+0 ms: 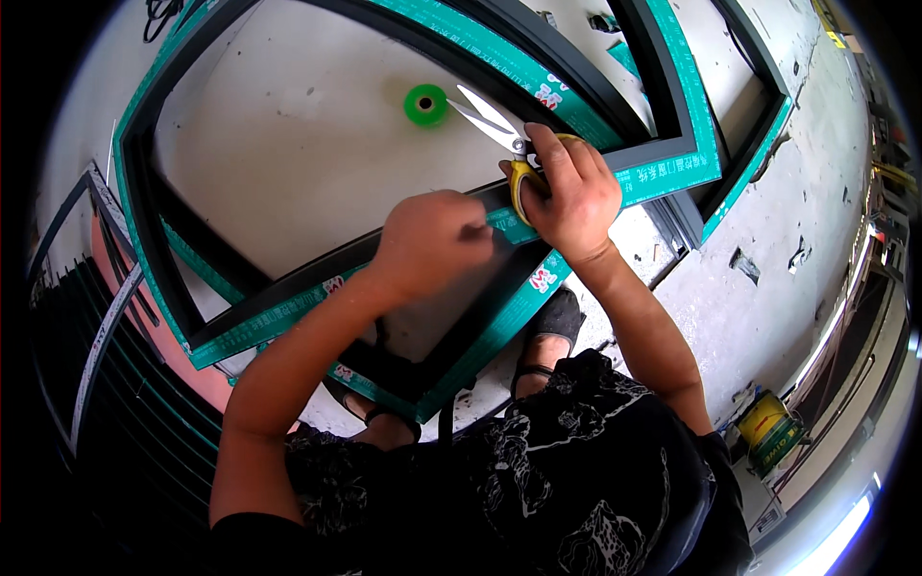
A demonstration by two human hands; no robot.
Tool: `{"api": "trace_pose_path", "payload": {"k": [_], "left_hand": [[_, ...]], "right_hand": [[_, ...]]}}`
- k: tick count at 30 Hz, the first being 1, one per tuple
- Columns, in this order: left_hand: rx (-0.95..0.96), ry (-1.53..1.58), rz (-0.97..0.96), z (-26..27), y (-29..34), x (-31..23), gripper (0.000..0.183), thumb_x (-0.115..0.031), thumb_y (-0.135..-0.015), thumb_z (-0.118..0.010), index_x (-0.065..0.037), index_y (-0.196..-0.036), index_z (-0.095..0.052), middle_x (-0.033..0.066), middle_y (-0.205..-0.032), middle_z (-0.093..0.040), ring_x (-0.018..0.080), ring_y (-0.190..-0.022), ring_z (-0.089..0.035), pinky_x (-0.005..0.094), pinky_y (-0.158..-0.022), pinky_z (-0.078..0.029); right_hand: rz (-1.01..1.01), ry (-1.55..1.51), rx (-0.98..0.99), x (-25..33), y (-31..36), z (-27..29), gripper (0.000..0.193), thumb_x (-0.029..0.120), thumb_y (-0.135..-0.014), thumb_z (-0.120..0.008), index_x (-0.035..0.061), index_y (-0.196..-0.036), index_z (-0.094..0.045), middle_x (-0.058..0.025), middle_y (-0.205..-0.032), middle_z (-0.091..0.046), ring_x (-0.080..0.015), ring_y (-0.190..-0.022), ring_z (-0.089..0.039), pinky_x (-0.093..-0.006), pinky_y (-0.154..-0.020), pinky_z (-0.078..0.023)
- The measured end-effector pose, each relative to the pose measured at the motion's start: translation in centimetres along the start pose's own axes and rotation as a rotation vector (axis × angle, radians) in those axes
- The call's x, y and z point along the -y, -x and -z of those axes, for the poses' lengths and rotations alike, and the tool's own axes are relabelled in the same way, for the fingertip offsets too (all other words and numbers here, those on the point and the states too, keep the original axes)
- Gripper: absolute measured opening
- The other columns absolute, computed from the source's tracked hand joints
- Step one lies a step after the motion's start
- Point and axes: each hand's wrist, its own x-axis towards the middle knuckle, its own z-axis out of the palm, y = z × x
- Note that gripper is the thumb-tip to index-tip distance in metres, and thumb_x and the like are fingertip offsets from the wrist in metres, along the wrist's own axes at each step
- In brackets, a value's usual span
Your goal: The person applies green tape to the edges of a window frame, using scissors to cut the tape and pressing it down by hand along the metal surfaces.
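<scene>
My right hand (576, 197) is closed around the yellow handles of a pair of scissors (520, 178), whose blades stand apart and point up and left. It is over the near rail of a black window frame (279, 290) covered with green printed film. My left hand (429, 242) is closed just left of the scissors, above the same rail. A dark, blurred patch lies below its fingers; what they pinch, if anything, I cannot make out. Beyond the blades, inside the frame's opening, lies a roll of bright green tape (425, 105).
More green-filmed frames (576, 106) lie stacked under and behind this one. Dark profiles (106, 355) fill the left side beside a pink surface (158, 322). A green and yellow bucket (768, 432) stands at right. Scraps (744, 266) litter the floor, and my feet (557, 326) are close to the frames.
</scene>
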Motion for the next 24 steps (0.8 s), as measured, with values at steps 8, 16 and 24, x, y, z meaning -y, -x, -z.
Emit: {"api": "trace_pose_path", "payload": {"k": [8,16,24], "left_hand": [[0.058,0.325,0.017,1.1,0.4,1.6,0.022,-0.008,-0.081,-0.069,0.000,-0.071,-0.051,0.0078,-0.064,-0.047,0.0163,-0.059,-0.045,0.0325,-0.056,-0.038],[0.095,0.348,-0.001,0.8,0.3,1.9,0.023,-0.008,-0.083,-0.068,0.000,-0.070,-0.051,0.0048,-0.065,-0.049,0.0122,-0.061,-0.045,0.0301,-0.057,-0.038],[0.145,0.403,0.055,1.5,0.8,1.5,0.025,-0.007,-0.085,-0.066,-0.001,-0.069,-0.048,0.0012,-0.065,-0.044,0.0076,-0.063,-0.041,0.0277,-0.057,-0.035]], "right_hand": [[-0.286,-0.431,0.210,1.5,0.7,2.9,0.046,0.017,-0.073,-0.084,0.0054,-0.112,-0.063,-0.0077,-0.082,-0.061,-0.0214,-0.067,-0.060,-0.0316,-0.061,-0.049],[-1.085,-1.447,0.783,2.7,11.9,7.2,0.044,0.030,-0.091,-0.071,0.0003,-0.120,-0.057,-0.0018,-0.084,-0.056,-0.0114,-0.073,-0.055,-0.0242,-0.069,-0.045],[-1.247,-1.533,0.564,3.6,9.0,4.3,0.040,0.036,-0.095,-0.064,-0.0010,-0.109,-0.059,-0.0016,-0.064,-0.052,-0.0095,-0.050,-0.048,-0.0219,-0.046,-0.038]]}}
